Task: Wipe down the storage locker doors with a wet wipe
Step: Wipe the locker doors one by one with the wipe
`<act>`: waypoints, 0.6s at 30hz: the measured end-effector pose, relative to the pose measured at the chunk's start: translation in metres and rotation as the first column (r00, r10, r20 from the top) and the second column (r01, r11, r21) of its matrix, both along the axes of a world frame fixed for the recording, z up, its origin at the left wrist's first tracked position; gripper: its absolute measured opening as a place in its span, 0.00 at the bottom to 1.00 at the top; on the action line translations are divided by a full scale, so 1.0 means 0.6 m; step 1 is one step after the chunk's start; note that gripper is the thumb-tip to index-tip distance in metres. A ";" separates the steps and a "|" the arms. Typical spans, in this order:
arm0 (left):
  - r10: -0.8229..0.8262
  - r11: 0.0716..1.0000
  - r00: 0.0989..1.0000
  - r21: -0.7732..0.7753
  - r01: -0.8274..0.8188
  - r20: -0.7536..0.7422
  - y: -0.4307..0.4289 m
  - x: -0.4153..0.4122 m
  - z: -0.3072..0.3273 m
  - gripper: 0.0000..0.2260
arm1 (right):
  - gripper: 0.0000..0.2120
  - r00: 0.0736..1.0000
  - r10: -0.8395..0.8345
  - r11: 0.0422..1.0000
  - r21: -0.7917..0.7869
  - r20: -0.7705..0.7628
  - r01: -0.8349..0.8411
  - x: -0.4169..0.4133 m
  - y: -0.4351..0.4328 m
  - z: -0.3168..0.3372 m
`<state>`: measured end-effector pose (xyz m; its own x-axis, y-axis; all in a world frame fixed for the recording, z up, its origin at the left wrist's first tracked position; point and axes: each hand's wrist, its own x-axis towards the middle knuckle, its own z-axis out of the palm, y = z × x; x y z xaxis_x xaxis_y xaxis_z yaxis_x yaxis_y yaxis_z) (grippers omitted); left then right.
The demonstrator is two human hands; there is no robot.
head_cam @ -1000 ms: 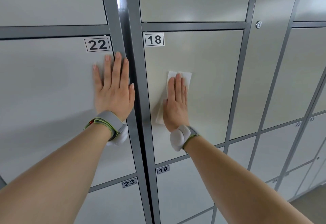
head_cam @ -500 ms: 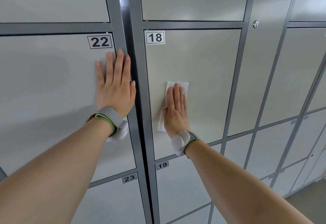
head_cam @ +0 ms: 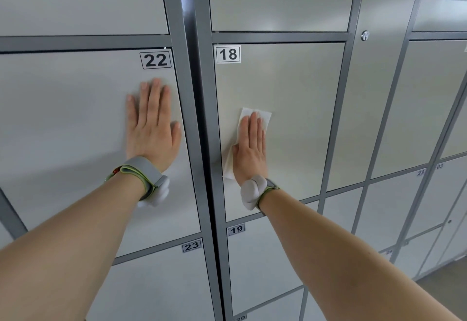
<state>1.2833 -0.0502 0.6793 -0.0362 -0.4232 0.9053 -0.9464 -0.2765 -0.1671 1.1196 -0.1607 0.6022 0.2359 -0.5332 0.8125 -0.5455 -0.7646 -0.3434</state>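
Evidently mid-step: pressed wet wipe to door 18, near its left edge.
Held it flat under straight-fingered right hand; braced flat, empty left hand on door 22; probably called next for a sweep rightward.

White wet wipe flat on the left half of closed grey locker door 18, mid-height
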 end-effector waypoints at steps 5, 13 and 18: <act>0.020 0.999 0.999 0.027 -0.021 0.029 -0.005 0.007 -0.005 0.29 | 0.32 0.999 -0.042 0.998 0.037 0.018 0.042 0.008 0.009 -0.010; 0.037 0.999 0.998 -0.011 -0.037 0.056 -0.011 0.012 -0.011 0.29 | 0.31 0.997 0.050 0.998 -0.025 0.050 -0.049 0.037 0.022 0.048; 0.034 0.999 0.997 -0.022 -0.032 0.063 -0.011 0.012 -0.012 0.29 | 0.30 1.000 -0.004 0.999 -0.048 -0.018 0.003 0.030 0.015 -0.034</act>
<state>1.2906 -0.0569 0.6721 -0.0800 -0.4063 0.9102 -0.9243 -0.3115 -0.2203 1.1379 -0.1518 0.5820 0.2491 -0.4942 0.8329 -0.5536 -0.7783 -0.2963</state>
